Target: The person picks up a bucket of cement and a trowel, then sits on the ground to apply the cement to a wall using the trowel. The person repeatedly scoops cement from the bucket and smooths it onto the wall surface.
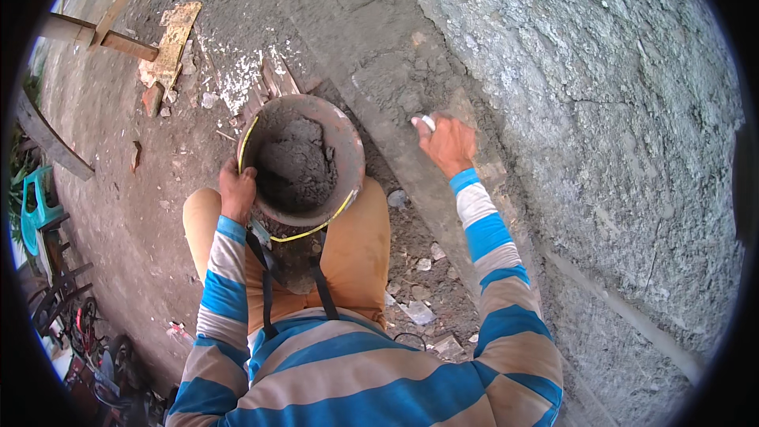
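Observation:
My left hand (236, 192) is closed on the left rim of a round bucket (350, 145), with the thumb over its edge. Wet grey mortar (299, 160) lies inside, and a yellow handle (312, 231) hangs around the near side. The bucket sits between my knees, tilted slightly. Over a low mortared ledge (379, 83) along the wall's foot, my right hand (449, 145) is closed around a white rounded handle (428, 122). Only the handle's end shows; the rest is hidden by the fingers or blends with the mortar.
A rough grey plastered wall (617, 111) rises on the right. Broken rubble (419, 312) lies between my legs and the ledge. Wooden boards (170, 43) and scraps are at the far left. A turquoise plastic stool (38, 209) and tangled clutter (103, 364) stand at the left edge.

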Tool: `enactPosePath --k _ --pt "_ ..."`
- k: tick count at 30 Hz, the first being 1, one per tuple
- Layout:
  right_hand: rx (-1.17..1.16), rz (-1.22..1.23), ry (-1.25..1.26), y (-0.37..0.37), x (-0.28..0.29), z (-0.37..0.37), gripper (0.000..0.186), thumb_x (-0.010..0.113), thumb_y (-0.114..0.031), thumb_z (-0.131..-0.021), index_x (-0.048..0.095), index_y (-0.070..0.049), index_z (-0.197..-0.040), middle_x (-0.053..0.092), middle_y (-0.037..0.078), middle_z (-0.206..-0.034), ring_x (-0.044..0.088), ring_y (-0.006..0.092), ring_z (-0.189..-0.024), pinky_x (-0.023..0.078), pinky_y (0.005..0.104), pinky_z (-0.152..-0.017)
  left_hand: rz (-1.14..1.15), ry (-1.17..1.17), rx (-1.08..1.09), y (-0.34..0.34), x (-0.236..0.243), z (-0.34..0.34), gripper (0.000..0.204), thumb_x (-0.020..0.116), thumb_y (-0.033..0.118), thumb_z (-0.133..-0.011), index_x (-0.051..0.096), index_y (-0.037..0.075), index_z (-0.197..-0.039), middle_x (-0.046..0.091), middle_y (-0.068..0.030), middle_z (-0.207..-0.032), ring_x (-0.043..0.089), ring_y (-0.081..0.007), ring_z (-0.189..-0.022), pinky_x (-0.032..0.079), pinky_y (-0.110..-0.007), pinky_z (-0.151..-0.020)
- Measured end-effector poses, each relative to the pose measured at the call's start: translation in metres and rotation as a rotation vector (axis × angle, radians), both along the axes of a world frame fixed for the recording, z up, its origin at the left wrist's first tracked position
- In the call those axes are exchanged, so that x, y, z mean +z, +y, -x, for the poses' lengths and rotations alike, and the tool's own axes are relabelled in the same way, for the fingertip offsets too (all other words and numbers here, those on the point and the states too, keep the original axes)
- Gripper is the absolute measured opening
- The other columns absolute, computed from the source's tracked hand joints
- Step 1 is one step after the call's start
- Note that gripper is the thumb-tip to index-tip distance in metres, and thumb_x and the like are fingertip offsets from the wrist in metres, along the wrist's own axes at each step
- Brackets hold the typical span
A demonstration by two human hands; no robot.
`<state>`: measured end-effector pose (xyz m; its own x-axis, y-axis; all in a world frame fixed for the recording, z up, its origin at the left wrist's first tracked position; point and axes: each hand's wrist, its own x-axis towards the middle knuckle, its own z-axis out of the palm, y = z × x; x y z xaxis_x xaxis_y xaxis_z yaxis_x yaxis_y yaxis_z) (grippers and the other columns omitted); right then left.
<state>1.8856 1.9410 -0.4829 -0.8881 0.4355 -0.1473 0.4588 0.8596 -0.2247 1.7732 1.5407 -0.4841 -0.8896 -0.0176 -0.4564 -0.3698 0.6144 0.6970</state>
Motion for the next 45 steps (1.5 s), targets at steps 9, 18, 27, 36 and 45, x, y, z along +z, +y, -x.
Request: enactPosePath --k 9,18,27,36,45 --pt "-0.082 0.339 0.001 -0.061 0.015 -0.049 0.046 0.058 -0.045 -0.095 0.067 0.0 -0.093 0.069 0.024 -0.096 0.068 0.0388 -0.09 0.054 0.0482 -0.077 -0.038 0.05 -0.02 -0.012 -0.022 0.005 0.025 0.059 -0.001 -0.083 0.063 -0.008 -0.106 0.067 -0.0119 -0.087 0.062 -0.0172 -0.075 0.051 -0.032 -0.067" --pt "-0.469 0.34 -0.146 0.055 -0.094 -0.034 0.062 0.058 -0.053 -0.093 0.068 0.005 -0.113 0.067 0.03 -0.112 0.064 0.0439 -0.108 0.051 0.0492 -0.092 0.064 0.036 -0.03 -0.007 -0.003 0.002 0.017 0.059 -0.001 -0.083 0.063 -0.006 -0.098 0.064 -0.0062 -0.078 0.057 -0.0126 -0.072 0.047 -0.03 -0.064" --pt "-0.503 0.11 -0.087 0.133 -0.101 0.008 0.053 0.061 -0.05 -0.091 0.072 0.001 -0.097 0.07 0.028 -0.099 0.067 0.044 -0.097 0.053 0.0502 -0.087 0.018 0.021 0.002 0.001 -0.003 0.006 0.024 0.058 -0.002 -0.084 0.064 -0.007 -0.107 0.066 -0.006 -0.087 0.058 -0.0116 -0.079 0.048 -0.028 -0.069" --pt "-0.482 -0.068 -0.028 0.085 -0.086 -0.015 0.047 0.064 -0.047 -0.09 0.071 -0.001 -0.095 0.071 0.026 -0.088 0.069 0.0457 -0.083 0.054 0.0521 -0.077 0.084 -0.085 -0.012 -0.001 0.004 0.009 0.025 0.061 0.002 -0.086 0.064 -0.006 -0.11 0.066 -0.0062 -0.085 0.058 -0.0119 -0.073 0.048 -0.029 -0.064" --pt "0.055 -0.055 0.257 -0.063 -0.001 -0.043 0.042 0.057 -0.044 -0.096 0.07 -0.003 -0.092 0.07 0.018 -0.078 0.069 0.0368 -0.07 0.055 0.0469 -0.065 0.007 -0.096 0.005 0.003 0.007 0.012 0.025 0.059 0.005 -0.088 0.062 -0.003 -0.112 0.063 -0.007 -0.079 0.059 -0.016 -0.061 0.048 -0.032 -0.049"
